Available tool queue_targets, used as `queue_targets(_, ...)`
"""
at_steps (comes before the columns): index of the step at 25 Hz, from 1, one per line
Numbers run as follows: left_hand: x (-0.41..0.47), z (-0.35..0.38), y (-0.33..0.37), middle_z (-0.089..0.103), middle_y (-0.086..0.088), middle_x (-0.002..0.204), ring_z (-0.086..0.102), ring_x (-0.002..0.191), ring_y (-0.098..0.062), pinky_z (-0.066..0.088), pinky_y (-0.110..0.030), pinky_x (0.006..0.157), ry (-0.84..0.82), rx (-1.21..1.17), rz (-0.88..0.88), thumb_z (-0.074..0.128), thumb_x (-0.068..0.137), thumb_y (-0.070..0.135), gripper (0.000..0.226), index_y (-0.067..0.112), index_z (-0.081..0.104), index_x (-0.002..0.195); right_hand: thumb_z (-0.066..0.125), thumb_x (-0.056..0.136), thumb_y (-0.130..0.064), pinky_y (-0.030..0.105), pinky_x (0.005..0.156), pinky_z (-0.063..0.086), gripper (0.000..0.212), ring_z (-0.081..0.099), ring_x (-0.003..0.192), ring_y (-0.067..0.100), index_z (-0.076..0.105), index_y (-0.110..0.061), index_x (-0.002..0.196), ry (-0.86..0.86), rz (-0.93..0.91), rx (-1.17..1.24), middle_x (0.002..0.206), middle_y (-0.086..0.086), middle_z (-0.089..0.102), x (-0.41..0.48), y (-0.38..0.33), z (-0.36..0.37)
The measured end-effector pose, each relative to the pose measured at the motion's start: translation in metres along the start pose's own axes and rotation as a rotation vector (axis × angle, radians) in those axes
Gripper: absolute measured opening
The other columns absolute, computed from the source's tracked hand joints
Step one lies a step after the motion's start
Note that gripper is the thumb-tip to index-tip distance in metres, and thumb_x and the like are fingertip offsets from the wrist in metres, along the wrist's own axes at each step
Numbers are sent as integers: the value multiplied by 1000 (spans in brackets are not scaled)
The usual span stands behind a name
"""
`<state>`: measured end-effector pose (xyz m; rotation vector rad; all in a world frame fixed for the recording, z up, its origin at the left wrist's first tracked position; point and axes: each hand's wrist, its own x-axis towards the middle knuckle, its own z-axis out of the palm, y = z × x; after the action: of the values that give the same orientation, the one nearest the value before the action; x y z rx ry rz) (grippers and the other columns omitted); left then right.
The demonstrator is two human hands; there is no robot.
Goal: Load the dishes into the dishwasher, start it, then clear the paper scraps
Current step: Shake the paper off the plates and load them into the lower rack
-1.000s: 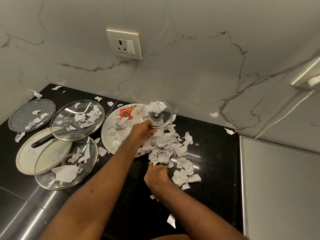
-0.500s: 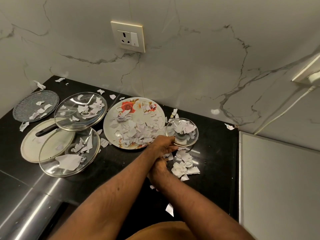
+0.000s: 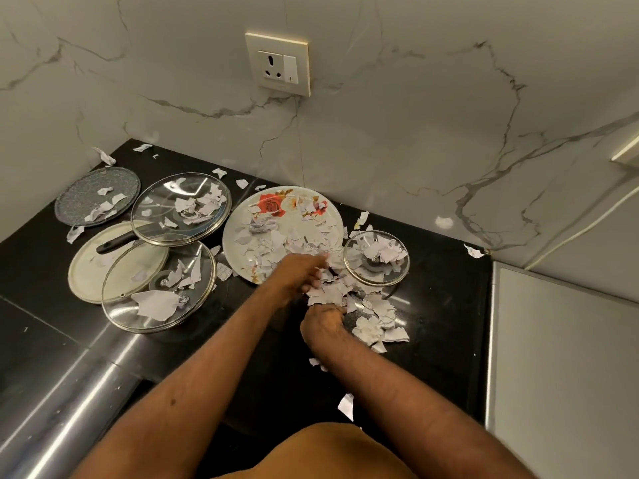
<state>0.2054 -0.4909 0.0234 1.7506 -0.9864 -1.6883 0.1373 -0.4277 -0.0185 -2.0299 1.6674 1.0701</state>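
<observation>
My left hand (image 3: 294, 276) and right hand (image 3: 323, 321) are cupped around torn white paper scraps (image 3: 332, 292) on the black worktop (image 3: 439, 305). I should squeeze gently so none fall.

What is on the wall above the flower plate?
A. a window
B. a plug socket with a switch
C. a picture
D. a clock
B: a cream plug socket with a switch sits on the marble wall, straight above the flower plate.
</observation>
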Motion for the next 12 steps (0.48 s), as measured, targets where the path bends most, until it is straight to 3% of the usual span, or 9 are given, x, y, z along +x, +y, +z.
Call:
queue_targets(3,-6,-43,-36,61,0,65,52,54,-12,39,-24,47,351,-21,32,59,101,42,34,13,74,94,48,108,-16,54,106,49,55,39,137,64,35,16,150,-1,9,60,150,47,32,-7,1,-4)
queue_targets(5,-8,-57,-64,71,-3,79,65,64,-15,49,-26,54,485,-154,-72,57,103,37,30,10,71,102,49,107,-16,53,106,51,57,42,135,63,34,19,149,26,24,63,148,47,34,-8,-5,-2)
queue_targets(7,-6,-57,-79,76,-9,98,76,85,-22,61,-30,74,423,-385,-148,57,105,28,21,11,67,113,53,105,-19,50,104,53,61,47,132,62,34,21,147,36,21,45,146,47,37,-11,-8,-3)
queue_targets(9,-4,-55,-77,75,-14,107,76,98,-25,61,-35,89,372,-532,-146,58,105,19,22,9,64,123,53,105,-18,48,104,53,60,48,131,61,34,22,147,49,34,89,145,47,38,-15,-9,-6)
queue_targets(12,1,-54,-73,75,-15,107,76,96,-23,59,-27,72,354,-594,-133,65,101,17,23,5,67,120,54,105,-19,50,106,52,61,45,134,61,33,17,150,28,8,78,149,45,36,-14,-9,-8)
